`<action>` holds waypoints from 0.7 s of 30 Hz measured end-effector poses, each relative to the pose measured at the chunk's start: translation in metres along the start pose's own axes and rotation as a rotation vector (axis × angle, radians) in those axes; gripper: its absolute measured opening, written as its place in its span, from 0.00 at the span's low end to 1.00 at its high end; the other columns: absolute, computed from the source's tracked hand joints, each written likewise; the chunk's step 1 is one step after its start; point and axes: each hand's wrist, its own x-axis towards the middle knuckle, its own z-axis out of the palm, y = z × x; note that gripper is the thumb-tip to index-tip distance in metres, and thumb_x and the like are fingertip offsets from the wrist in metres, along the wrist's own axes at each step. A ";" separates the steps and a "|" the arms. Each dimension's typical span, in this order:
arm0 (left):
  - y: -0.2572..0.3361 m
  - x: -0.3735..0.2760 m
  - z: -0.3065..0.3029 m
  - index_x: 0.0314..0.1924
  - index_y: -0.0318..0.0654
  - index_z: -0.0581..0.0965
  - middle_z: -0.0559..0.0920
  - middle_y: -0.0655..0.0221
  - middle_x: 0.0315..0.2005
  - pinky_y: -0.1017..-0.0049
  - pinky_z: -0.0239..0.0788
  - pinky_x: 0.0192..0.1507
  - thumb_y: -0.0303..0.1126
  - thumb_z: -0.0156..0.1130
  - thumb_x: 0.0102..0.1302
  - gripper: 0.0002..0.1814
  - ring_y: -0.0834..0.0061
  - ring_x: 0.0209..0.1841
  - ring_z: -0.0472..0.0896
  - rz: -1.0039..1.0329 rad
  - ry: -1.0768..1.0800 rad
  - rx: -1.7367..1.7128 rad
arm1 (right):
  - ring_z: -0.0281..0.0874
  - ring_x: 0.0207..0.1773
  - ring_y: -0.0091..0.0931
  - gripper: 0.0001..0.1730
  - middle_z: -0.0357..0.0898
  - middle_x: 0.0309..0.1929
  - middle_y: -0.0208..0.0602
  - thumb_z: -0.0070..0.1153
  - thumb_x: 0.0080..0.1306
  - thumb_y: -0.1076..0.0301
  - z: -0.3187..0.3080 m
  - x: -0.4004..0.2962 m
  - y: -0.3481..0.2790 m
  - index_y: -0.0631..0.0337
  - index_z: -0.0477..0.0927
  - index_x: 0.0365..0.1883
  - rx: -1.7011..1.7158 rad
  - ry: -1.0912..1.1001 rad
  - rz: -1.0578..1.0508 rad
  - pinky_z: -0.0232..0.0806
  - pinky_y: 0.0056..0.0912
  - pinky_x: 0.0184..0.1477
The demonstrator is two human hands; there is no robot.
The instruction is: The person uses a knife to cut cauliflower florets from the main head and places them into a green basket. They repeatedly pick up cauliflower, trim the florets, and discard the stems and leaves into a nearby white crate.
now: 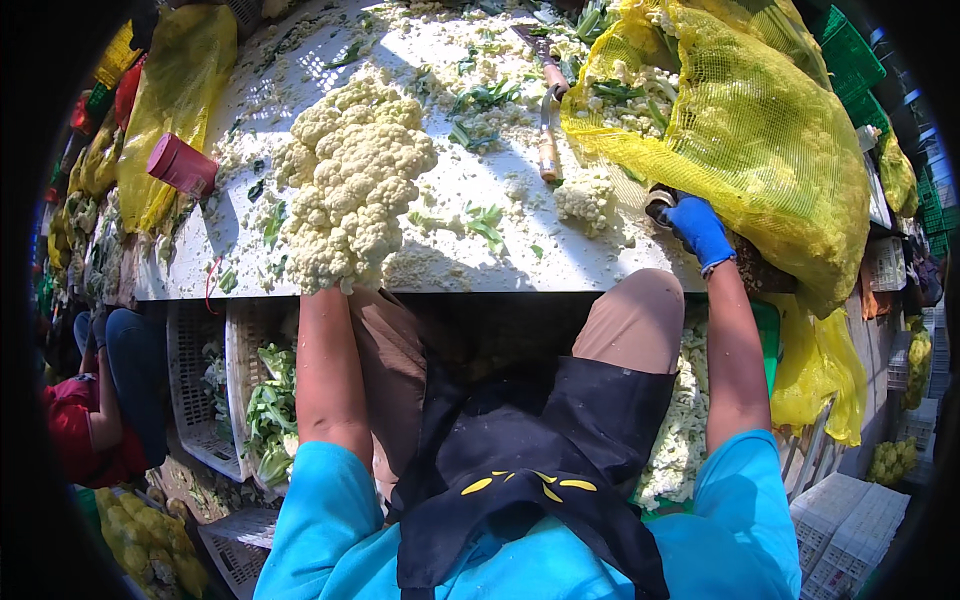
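A large pale cauliflower head [356, 180] is held up over the near left of the white table. My left forearm [330, 367] runs up beneath it, and the curds hide the hand itself. My right hand [696, 225], in a blue glove, is closed around a small tool [660, 204] with a metal part; its full shape is hidden. That hand is beside the lower edge of a yellow mesh sack [765, 135] full of cauliflower. A loose cauliflower floret [585, 201] lies just left of the glove.
On the white table [517, 262], a wooden-handled curved knife [548, 142] and a cleaver [538, 46] lie among crumbs and leaves. A pink cup [182, 165] is at the left edge. Below are white crates [238, 390] and a bin of florets [675, 435]. A person [97, 412] sits at left.
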 end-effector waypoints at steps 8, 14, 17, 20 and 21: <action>-0.001 -0.009 0.015 0.62 0.35 0.66 0.74 0.61 0.53 0.72 0.70 0.55 0.17 0.52 0.56 0.30 0.69 0.54 0.76 -0.056 -0.053 -0.188 | 0.75 0.44 0.18 0.25 0.78 0.47 0.27 0.61 0.56 0.72 -0.025 -0.066 -0.135 0.67 0.75 0.54 1.023 -0.218 -0.363 0.69 0.22 0.50; -0.030 0.015 -0.030 0.59 0.35 0.69 0.73 0.61 0.56 0.75 0.67 0.57 0.17 0.53 0.55 0.28 0.69 0.55 0.75 -0.092 -0.121 0.020 | 0.75 0.45 0.18 0.34 0.79 0.45 0.30 0.64 0.60 0.73 0.053 -0.019 -0.251 0.67 0.67 0.65 1.376 -0.571 -0.447 0.68 0.21 0.53; -0.025 0.009 0.002 0.59 0.34 0.69 0.73 0.61 0.55 0.74 0.68 0.57 0.17 0.53 0.56 0.28 0.69 0.55 0.75 -0.130 -0.116 -0.075 | 0.78 0.46 0.20 0.27 0.80 0.46 0.33 0.58 0.65 0.72 0.072 0.013 -0.243 0.65 0.69 0.62 1.489 -0.629 -0.445 0.72 0.24 0.50; -0.012 0.003 0.007 0.59 0.34 0.69 0.74 0.61 0.55 0.74 0.68 0.56 0.17 0.53 0.56 0.28 0.69 0.54 0.76 -0.139 -0.095 -0.077 | 0.79 0.51 0.25 0.17 0.79 0.49 0.32 0.49 0.70 0.64 0.080 0.025 -0.240 0.56 0.75 0.55 1.688 -0.623 -0.272 0.74 0.33 0.51; -0.011 0.001 0.007 0.59 0.34 0.69 0.74 0.61 0.55 0.74 0.68 0.56 0.17 0.54 0.56 0.28 0.69 0.54 0.76 -0.143 -0.088 -0.071 | 0.78 0.53 0.25 0.17 0.79 0.50 0.33 0.48 0.70 0.64 0.079 0.026 -0.242 0.55 0.75 0.55 1.663 -0.649 -0.202 0.74 0.35 0.52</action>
